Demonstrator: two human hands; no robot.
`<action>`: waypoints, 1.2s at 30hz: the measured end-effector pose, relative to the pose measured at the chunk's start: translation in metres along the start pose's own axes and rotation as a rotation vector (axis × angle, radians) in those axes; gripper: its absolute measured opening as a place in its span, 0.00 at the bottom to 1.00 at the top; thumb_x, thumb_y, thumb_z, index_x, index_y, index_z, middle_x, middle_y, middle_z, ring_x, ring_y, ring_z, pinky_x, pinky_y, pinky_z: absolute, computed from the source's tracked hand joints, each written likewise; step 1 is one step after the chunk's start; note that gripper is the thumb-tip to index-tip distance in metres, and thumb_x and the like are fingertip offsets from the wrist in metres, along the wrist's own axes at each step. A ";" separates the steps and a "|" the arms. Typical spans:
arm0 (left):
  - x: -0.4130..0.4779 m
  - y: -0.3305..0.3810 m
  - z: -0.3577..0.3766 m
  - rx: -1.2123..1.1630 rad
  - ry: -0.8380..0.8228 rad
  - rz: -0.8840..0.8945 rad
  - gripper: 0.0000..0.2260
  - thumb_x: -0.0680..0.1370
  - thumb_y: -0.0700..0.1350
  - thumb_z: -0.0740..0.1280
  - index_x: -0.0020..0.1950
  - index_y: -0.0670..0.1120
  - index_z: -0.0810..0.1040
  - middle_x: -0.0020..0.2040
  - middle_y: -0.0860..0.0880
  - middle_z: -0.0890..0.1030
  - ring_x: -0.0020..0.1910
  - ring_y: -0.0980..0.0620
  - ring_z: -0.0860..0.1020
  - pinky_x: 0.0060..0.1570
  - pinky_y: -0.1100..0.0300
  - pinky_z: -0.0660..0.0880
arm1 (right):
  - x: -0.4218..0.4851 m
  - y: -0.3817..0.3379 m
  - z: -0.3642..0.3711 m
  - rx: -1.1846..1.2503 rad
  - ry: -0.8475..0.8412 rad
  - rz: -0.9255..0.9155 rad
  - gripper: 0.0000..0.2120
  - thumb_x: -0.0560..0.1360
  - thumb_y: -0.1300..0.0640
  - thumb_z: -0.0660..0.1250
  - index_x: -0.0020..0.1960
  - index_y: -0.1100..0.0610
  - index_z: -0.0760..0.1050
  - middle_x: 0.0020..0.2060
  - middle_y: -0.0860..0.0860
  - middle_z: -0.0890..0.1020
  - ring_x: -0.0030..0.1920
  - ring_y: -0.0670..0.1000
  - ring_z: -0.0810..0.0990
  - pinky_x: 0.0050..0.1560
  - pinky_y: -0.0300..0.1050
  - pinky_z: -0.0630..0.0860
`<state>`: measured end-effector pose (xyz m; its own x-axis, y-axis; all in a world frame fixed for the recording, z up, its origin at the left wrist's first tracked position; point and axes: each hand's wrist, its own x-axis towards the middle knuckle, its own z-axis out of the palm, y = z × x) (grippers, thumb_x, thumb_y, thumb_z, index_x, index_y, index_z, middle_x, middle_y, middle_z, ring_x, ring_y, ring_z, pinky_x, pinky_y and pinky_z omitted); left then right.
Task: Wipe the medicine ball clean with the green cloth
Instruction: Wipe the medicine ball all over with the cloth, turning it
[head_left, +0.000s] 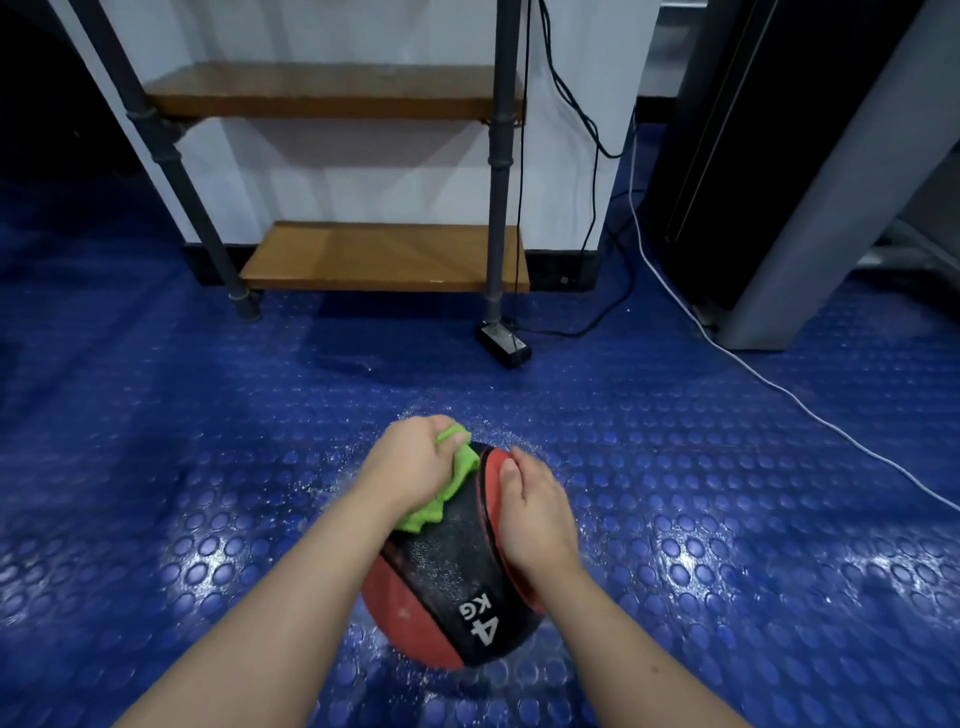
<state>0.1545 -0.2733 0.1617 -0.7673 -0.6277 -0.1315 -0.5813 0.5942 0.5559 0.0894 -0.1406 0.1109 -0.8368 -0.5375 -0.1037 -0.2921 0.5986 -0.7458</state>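
On medicine ball (457, 571), label (480, 618) inverted, left hand (410, 462) clutching green cloth (462, 465), right hand (537, 514) flat

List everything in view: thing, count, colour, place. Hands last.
medicine ball: 1, black and red, on the floor, bottom centre
green cloth: 1, bright green, on the ball, under the left hand
floor: 1, blue, studded
shelves: 2, brown, on a grey pipe frame, top centre
black cables: several, black, right of the frame
black box: 1, black, on the floor by the frame's right leg
white cable: 1, white, across the floor at right
cabinet: 1, black and grey, far right
left hand: 1, grips the cloth on the ball
right hand: 1, rests on the ball's right side
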 end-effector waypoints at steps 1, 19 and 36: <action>-0.009 -0.002 0.003 -0.021 0.027 0.094 0.12 0.82 0.51 0.61 0.61 0.51 0.80 0.58 0.49 0.83 0.61 0.48 0.78 0.56 0.58 0.72 | 0.001 0.000 -0.001 0.006 0.004 0.009 0.22 0.82 0.47 0.48 0.72 0.52 0.65 0.70 0.48 0.70 0.70 0.50 0.67 0.70 0.50 0.62; -0.075 -0.041 0.038 -0.686 0.458 -0.220 0.10 0.83 0.46 0.60 0.59 0.53 0.80 0.55 0.55 0.82 0.55 0.55 0.78 0.54 0.61 0.68 | -0.007 -0.003 -0.023 -0.280 -0.032 0.161 0.15 0.80 0.52 0.48 0.57 0.57 0.68 0.58 0.54 0.73 0.58 0.58 0.72 0.59 0.56 0.69; -0.003 0.022 0.017 -0.018 -0.043 0.346 0.13 0.81 0.54 0.59 0.56 0.54 0.82 0.53 0.53 0.84 0.55 0.50 0.80 0.56 0.53 0.74 | -0.002 0.019 -0.018 -0.014 0.005 -0.100 0.21 0.82 0.50 0.48 0.73 0.52 0.65 0.71 0.48 0.70 0.71 0.48 0.66 0.71 0.48 0.62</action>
<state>0.1390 -0.2498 0.1609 -0.9291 -0.3685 0.0332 -0.2799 0.7587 0.5883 0.0773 -0.1172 0.1086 -0.8052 -0.5924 -0.0258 -0.3810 0.5503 -0.7430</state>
